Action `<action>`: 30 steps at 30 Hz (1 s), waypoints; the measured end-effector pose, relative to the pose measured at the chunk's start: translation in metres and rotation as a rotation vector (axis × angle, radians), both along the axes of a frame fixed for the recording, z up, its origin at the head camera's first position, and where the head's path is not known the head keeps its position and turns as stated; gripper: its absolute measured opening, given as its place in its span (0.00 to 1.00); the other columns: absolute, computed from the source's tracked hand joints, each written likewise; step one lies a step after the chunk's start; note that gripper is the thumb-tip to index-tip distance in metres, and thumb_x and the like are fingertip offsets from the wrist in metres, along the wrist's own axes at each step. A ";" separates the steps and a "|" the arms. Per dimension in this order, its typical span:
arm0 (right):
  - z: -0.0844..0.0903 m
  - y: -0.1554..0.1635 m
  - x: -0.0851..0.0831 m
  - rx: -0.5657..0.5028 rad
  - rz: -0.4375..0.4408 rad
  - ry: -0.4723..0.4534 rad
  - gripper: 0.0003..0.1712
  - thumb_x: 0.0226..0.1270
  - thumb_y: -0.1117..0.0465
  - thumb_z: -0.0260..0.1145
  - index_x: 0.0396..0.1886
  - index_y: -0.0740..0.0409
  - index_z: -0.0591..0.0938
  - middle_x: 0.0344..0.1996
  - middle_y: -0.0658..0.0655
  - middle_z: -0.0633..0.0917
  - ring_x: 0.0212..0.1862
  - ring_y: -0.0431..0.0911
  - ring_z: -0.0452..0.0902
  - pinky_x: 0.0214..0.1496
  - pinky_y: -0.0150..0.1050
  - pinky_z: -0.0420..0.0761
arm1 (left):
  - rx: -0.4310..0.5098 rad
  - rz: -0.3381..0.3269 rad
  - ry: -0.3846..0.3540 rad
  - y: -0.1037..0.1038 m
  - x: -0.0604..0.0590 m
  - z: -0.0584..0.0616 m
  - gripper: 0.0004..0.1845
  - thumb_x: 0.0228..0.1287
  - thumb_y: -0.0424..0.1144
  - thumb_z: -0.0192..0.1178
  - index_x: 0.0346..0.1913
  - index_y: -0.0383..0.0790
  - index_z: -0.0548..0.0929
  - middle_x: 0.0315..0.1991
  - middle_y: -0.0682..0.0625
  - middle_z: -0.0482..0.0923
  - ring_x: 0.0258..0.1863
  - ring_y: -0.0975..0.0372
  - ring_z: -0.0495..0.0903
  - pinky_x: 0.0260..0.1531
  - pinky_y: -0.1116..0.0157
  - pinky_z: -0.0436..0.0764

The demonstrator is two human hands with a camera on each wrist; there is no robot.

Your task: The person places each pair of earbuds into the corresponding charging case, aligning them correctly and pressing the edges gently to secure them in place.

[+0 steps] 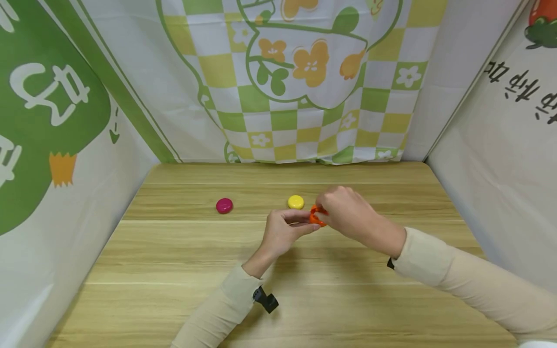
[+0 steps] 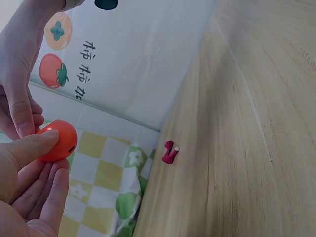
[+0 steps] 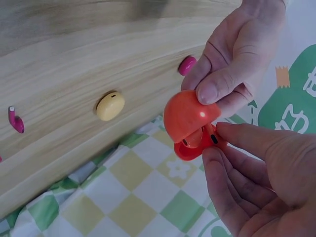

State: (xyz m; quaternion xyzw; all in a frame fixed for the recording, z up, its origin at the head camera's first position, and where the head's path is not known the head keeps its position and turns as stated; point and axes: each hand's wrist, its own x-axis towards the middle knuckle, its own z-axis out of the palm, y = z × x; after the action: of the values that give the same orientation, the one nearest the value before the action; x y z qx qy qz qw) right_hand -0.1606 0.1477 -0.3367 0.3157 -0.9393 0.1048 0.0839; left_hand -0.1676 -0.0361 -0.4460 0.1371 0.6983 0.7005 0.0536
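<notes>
An orange earbud case (image 1: 317,223) is held above the table by my left hand (image 1: 279,233), its thumb across the shell in the left wrist view. The case stands open in the right wrist view, its lid (image 3: 186,152) hanging below. At its mouth my right hand (image 1: 350,212) pinches an orange earbud (image 3: 211,133) between thumb and fingers. Part of another orange earbud (image 3: 191,141) shows in the case. How far each earbud sits inside cannot be told.
A yellow case (image 1: 296,202) lies on the table just beyond the hands, and a crimson case (image 1: 224,206) farther left. Crimson earbuds (image 2: 169,154) lie on the table, hidden in the head view. Printed cloth (image 1: 313,135) walls the back and sides.
</notes>
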 end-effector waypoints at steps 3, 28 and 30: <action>-0.001 0.000 0.001 0.000 0.002 -0.027 0.07 0.66 0.66 0.77 0.28 0.58 0.89 0.24 0.51 0.88 0.25 0.40 0.82 0.27 0.34 0.85 | -0.006 0.000 0.003 0.000 0.000 0.000 0.15 0.57 0.31 0.80 0.47 0.35 0.93 0.46 0.40 0.92 0.45 0.54 0.93 0.45 0.62 0.93; -0.002 0.003 -0.002 -0.015 0.079 -0.108 0.05 0.69 0.69 0.74 0.33 0.59 0.92 0.31 0.53 0.92 0.30 0.39 0.84 0.31 0.32 0.87 | -0.017 0.000 0.013 -0.001 0.000 -0.003 0.15 0.57 0.32 0.80 0.47 0.37 0.93 0.47 0.40 0.92 0.46 0.53 0.93 0.46 0.63 0.92; -0.002 0.003 -0.002 -0.016 0.080 -0.120 0.04 0.69 0.69 0.74 0.34 0.59 0.93 0.32 0.53 0.93 0.30 0.39 0.85 0.32 0.32 0.87 | -0.020 0.002 0.017 -0.001 0.000 -0.003 0.14 0.57 0.32 0.80 0.47 0.37 0.93 0.47 0.40 0.92 0.46 0.53 0.93 0.46 0.63 0.92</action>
State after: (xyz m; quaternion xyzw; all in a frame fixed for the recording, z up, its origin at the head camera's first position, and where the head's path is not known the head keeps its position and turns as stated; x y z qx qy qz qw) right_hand -0.1627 0.1506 -0.3390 0.3454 -0.9284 0.1342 0.0259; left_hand -0.1672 -0.0370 -0.4492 0.1418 0.7058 0.6924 0.0484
